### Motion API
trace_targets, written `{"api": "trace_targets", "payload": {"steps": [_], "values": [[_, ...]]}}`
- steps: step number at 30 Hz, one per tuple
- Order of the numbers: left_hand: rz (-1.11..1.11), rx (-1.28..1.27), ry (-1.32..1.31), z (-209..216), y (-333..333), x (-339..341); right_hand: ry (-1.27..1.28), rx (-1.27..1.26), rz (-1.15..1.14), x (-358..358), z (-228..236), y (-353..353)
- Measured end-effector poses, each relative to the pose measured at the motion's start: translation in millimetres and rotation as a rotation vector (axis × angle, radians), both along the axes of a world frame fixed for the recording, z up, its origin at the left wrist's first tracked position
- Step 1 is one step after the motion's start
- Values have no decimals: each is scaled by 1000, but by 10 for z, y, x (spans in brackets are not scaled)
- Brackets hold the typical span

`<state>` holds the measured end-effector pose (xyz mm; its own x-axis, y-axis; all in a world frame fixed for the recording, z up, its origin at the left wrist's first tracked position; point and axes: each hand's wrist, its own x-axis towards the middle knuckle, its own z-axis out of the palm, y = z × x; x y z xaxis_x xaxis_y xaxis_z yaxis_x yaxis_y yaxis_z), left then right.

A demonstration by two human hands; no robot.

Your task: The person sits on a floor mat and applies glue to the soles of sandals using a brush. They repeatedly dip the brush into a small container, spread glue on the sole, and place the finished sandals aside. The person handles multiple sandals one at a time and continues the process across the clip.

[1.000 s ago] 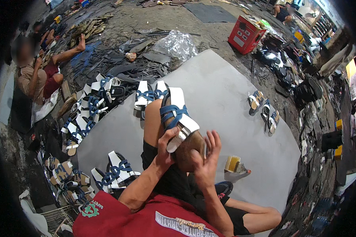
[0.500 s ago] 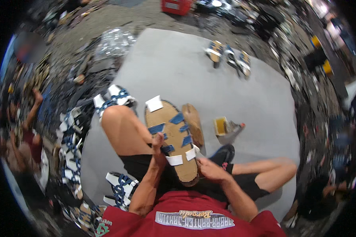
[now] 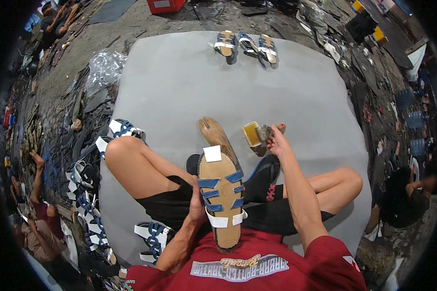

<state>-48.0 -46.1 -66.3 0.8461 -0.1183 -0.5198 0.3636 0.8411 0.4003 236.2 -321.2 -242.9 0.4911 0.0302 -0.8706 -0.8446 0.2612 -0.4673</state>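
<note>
My left hand (image 3: 195, 206) grips the edge of a sandal upper (image 3: 222, 194), held over my lap with its tan underside facing up. Blue and white strap ends lie folded over that underside, with a white tab at the top. Partly behind it, a brown wooden shoe last (image 3: 213, 132) rests on the grey mat. My right hand (image 3: 276, 141) is stretched forward, fingers closed on a wide brush (image 3: 265, 132) near its orange-tipped handle. The bristles are over or against a small tray of yellow glue (image 3: 251, 134); whether they touch it is unclear.
Three sandals (image 3: 225, 44) lie at the far edge of the grey mat (image 3: 179, 82). Blue-and-white sandals (image 3: 153, 237) sit by my left side, with more piled left. Clear plastic (image 3: 104, 70), scraps and a red box (image 3: 166, 5) lie beyond. People sit on both sides.
My right hand has left the sandal and reached forward to the brush. The sandal is now more upright and nearer my body. The view has shifted.
</note>
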Motion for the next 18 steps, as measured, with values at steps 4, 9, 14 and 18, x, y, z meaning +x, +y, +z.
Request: {"api": "trace_targets", "payload": {"steps": [4,9,14,18], "values": [[79,139,-31,-204,-9,-246,-113,182,87,-12,64,73],[72,226,97,100,-121,-335,-170,119,129,-31,161,101],[174,-115,26,244,-174,-375,-228,-145,262,-18,213,153],[54,202,136,494,-243,-291,-322,-25,167,-58,195,64]]}}
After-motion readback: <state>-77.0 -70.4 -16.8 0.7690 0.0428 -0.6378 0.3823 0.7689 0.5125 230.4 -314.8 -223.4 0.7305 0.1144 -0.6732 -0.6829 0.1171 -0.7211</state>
